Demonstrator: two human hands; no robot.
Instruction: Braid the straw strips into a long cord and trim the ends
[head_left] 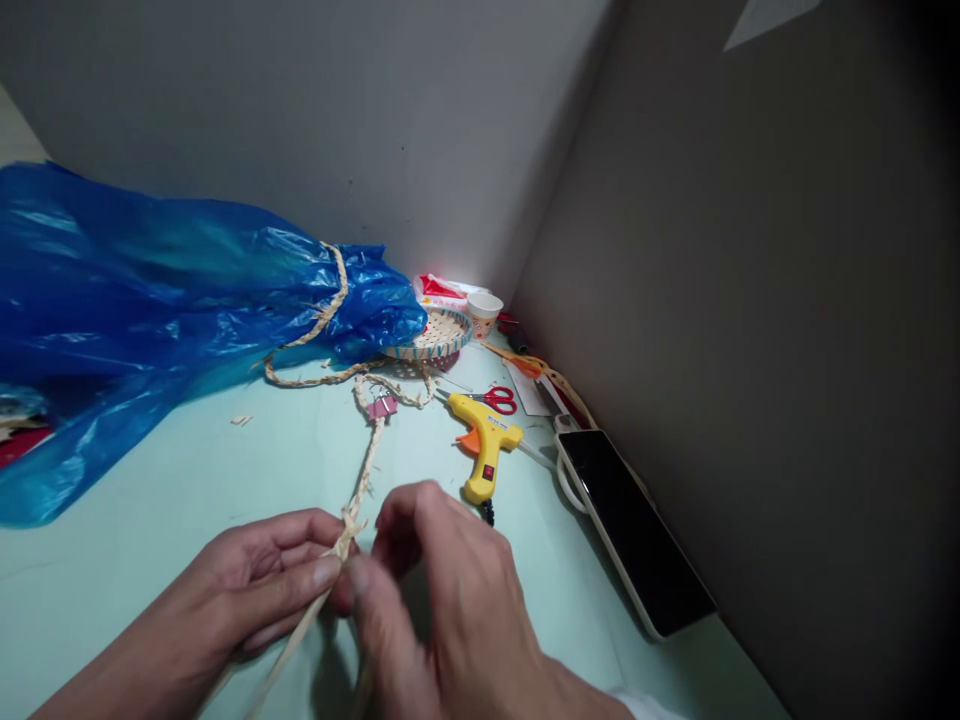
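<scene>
Over the pale green tabletop (180, 470), the left hand (259, 595) pinches a straw braid (366, 470) between thumb and fingers, where loose strands (304, 632) run down toward the wearer. Close beside it, the right hand (457, 580) curls its fingers, thumb near the left thumb; blur hides whether it grips a strand. For an even plait, the left pinch should sit tight against the last crossing, each strand drawn flat and equally snug before folding over. Farther along, a pink binder clip (382, 408) sits on the braid; whether it is anchored cannot be told. Beyond lie a yellow glue gun (489, 440) and red-handled scissors (501, 400). The strands' ends fall outside the view, and the contents of the blue plastic bag (172, 270) are indistinct.
</scene>
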